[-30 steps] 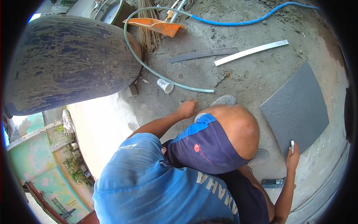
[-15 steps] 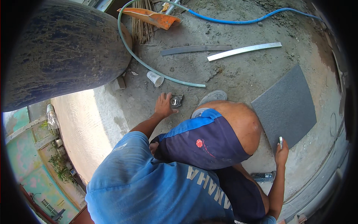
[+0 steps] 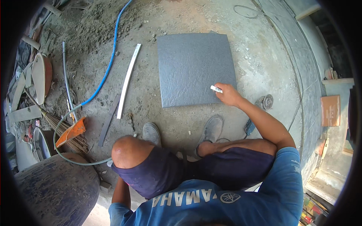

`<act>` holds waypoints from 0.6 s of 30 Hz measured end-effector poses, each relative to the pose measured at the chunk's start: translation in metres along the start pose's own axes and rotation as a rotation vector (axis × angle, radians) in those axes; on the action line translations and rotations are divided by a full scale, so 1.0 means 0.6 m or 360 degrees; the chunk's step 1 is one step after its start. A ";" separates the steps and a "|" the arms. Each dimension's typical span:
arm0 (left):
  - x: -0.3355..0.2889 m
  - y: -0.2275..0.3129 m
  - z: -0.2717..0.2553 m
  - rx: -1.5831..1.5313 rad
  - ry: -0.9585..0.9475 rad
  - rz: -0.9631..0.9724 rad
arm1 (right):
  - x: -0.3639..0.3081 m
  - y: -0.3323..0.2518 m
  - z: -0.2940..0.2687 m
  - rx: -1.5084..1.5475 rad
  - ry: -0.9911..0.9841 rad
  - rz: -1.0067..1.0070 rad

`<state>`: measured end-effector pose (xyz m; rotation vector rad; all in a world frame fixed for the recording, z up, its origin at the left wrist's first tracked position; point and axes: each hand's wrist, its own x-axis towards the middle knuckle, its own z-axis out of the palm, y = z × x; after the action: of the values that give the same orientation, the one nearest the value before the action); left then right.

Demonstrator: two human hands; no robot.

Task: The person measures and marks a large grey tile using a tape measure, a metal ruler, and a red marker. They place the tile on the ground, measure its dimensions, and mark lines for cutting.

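Observation:
My right hand (image 3: pixel 228 95) is closed around a short white marker (image 3: pixel 216 89), over the lower right part of a dark grey square tile (image 3: pixel 196 69). The tile lies flat on the dusty floor in front of my shoes. Of my left arm (image 3: pixel 121 194) only part of the forearm shows, low beside my left knee; the hand itself is hidden behind the leg. To the right of my right shoe lies an angle grinder (image 3: pixel 267 101), partly covered by my right forearm.
Left of the tile lie a pale metal strip (image 3: pixel 129 81) and a dark strip (image 3: pixel 109 120). A blue and green hose (image 3: pixel 109 67) curves past an orange dustpan (image 3: pixel 71 132) and a stick broom (image 3: pixel 60 126). A big dark drum (image 3: pixel 56 192) stands at lower left.
The view has swung right, bringing the tile to the middle. My left hand, earlier spread by a small tape measure, is now out of sight. My right hand has come over the tile with the marker.

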<state>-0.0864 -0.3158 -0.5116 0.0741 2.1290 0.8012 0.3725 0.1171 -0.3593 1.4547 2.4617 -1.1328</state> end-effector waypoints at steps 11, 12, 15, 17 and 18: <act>-0.192 0.652 0.156 -0.0124 -0.2074 0.0870 | -0.009 -0.141 -0.102 0.1928 -0.0070 -0.0272; -0.222 0.679 0.184 -0.0014 -0.2076 0.0900 | -0.017 -0.155 -0.117 0.1932 0.0039 -0.0306; -0.240 0.714 0.257 0.0308 -0.2093 0.0964 | -0.022 -0.174 -0.139 0.1949 0.0285 -0.0369; -0.246 0.709 0.314 0.0440 -0.2051 0.0987 | -0.028 -0.175 -0.140 0.2132 0.0331 -0.0413; -0.259 0.699 0.343 0.0470 -0.1988 0.0998 | -0.031 -0.173 -0.138 0.2225 0.0365 -0.0432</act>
<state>0.0732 0.0746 -0.2571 1.1245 0.9686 0.5113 0.3265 0.1256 -0.2335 1.3752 1.8633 -3.2381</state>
